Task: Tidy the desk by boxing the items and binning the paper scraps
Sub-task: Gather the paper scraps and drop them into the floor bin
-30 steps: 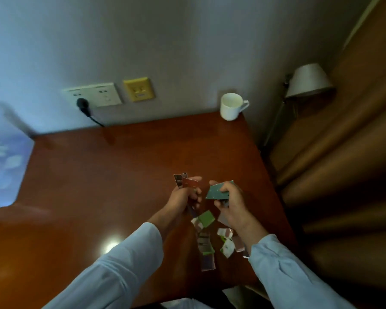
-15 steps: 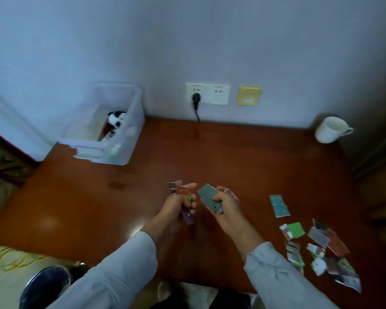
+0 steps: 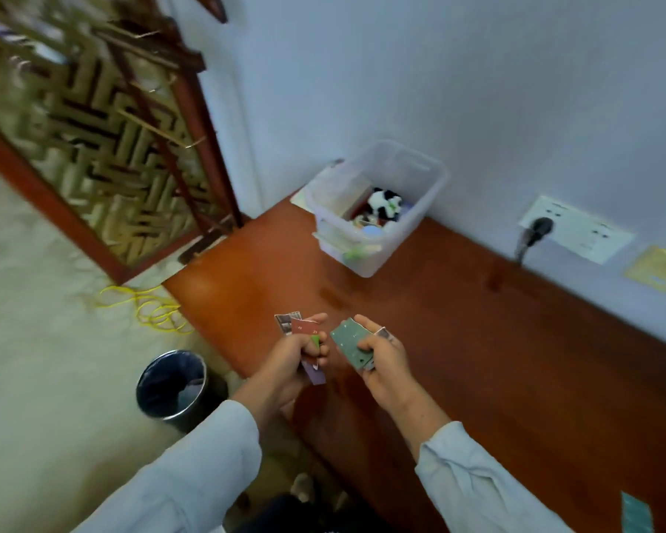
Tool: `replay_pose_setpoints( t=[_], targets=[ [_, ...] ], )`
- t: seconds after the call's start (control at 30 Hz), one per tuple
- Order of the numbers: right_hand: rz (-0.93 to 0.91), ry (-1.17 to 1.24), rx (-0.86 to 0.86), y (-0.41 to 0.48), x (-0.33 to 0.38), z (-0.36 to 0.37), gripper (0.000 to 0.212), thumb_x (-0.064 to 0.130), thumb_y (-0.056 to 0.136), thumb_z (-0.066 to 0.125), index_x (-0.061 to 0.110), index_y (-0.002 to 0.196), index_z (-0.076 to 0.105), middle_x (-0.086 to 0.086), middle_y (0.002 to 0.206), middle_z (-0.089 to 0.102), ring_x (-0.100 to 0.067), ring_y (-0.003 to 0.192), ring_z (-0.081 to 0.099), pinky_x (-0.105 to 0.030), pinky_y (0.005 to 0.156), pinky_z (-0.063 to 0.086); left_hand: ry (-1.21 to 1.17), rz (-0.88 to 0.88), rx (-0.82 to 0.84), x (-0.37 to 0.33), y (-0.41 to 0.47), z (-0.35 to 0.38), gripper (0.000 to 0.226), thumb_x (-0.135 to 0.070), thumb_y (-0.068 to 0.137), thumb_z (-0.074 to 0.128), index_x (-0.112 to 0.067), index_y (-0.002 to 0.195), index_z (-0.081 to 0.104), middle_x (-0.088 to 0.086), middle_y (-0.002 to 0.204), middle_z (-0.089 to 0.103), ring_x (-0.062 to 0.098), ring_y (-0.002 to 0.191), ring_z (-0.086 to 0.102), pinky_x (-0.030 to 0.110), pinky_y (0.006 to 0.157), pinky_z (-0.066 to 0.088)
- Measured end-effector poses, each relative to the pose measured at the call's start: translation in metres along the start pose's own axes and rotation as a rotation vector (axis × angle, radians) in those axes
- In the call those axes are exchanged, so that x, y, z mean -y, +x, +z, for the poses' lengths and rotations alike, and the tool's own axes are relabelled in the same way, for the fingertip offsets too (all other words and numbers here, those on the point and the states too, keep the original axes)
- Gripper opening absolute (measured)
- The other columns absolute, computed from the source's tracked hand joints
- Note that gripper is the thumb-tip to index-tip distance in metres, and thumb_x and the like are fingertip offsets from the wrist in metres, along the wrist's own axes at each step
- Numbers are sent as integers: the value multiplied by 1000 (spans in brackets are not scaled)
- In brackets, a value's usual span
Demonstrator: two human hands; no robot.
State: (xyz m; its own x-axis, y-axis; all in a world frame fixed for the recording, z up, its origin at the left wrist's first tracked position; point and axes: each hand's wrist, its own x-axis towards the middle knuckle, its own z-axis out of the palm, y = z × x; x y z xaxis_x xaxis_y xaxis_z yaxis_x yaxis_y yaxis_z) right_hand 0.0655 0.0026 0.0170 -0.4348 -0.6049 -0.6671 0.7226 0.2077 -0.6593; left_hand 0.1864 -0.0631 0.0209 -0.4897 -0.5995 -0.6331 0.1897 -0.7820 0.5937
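The left hand curls its fingers round a small stack of torn red, grey and purple paper scraps. The right hand pinches a dull green paper scrap between thumb and fingers. Both hands are above the near left part of the reddish-brown wooden table. A clear plastic box stands far on the table by the wall. A round dark bin stands on the floor to the left.

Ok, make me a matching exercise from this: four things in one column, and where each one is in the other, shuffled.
Things: 1 waste bin; 2 panda toy; 3 green scrap; 4 black plug
Places: a in the wall socket; b on the floor beside the desk; c in the right hand; d inside the clear box
Pairs: 1-b; 2-d; 3-c; 4-a
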Motion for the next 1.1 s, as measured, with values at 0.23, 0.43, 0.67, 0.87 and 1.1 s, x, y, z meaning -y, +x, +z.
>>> replay_pose_setpoints(
  t=[0.23, 0.43, 0.67, 0.87, 1.1],
  targets=[
    [98, -205, 197, 16, -27, 73, 46, -14, 86, 37, 10, 118, 61, -20, 115, 62, -34, 104, 60, -45, 94, 49, -176, 135, -141, -32, -13, -66, 60, 17, 73, 24, -7, 118, 55, 8, 73, 48, 15, 54, 43, 27, 52, 38],
    [207, -359, 321, 40, -53, 147, 36, -6, 93, 45, 19, 111, 62, -12, 118, 59, -27, 108, 56, -41, 98, 50, -335, 211, -258, -72, -8, -127, 59, 17, 75, 21, -7, 115, 55, 8, 73, 46, 16, 59, 39, 23, 45, 36],
    [289, -463, 382, 92, -110, 272, 43, -12, 86, 41, 18, 105, 65, -18, 120, 60, -36, 113, 56, -48, 101, 47, -462, 230, -361, -133, 35, -234, 60, 18, 75, 20, -5, 119, 53, 9, 73, 49, 15, 54, 44, 21, 41, 39],
    [372, -568, 393, 140, -166, 374, 48, -15, 85, 37, 10, 119, 61, -16, 105, 62, -31, 99, 59, -37, 81, 51, -571, 223, -445, -174, 84, -337, 57, 17, 76, 22, -5, 116, 56, 8, 75, 51, 16, 56, 45, 20, 43, 41],
    [460, -754, 319, 217, -252, 442, 50, -14, 84, 36, 11, 117, 64, -16, 103, 62, -31, 100, 56, -45, 96, 47, -611, 137, -547, -177, 143, -438, 54, 19, 74, 25, -4, 109, 59, 10, 70, 53, 16, 51, 46, 21, 44, 43]
  ],
)
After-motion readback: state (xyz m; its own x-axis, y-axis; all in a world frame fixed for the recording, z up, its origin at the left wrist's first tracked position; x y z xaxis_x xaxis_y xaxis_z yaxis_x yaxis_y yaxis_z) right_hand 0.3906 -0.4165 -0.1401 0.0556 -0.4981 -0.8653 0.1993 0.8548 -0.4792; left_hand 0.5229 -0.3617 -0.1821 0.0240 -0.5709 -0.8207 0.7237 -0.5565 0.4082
